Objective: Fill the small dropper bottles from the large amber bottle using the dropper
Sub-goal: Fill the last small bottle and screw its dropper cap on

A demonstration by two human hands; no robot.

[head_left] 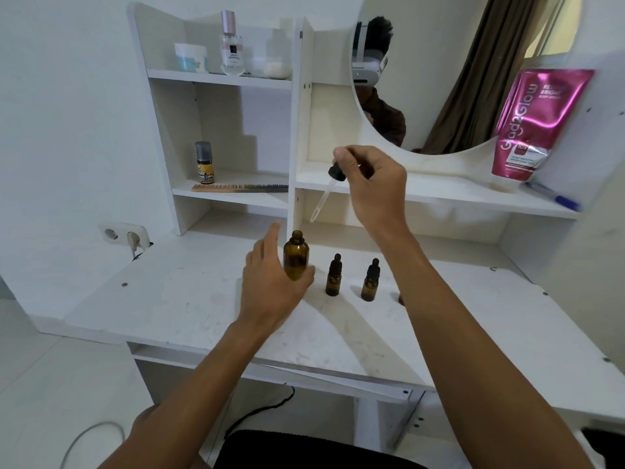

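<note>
The large amber bottle (296, 253) stands uncapped on the white desk (189, 299). My left hand (270, 279) curls around its lower half, thumb in front and index finger stretched out beside it. My right hand (372, 184) pinches the black bulb of the dropper (326, 191) in the air, up and to the right of the bottle's mouth. The glass tube slants down-left. Two small capped dropper bottles (333, 277) (371, 282) stand in a row to the right. A third one (401, 298) is almost hidden behind my right forearm.
White shelves behind the desk carry a comb (236, 188), a small can (204, 163), a perfume bottle (232, 45) and jars. A round mirror (456, 72), a pink tube (534, 126) and a blue pen (554, 197) lie at the right. A wall socket (123, 234) sits at the left.
</note>
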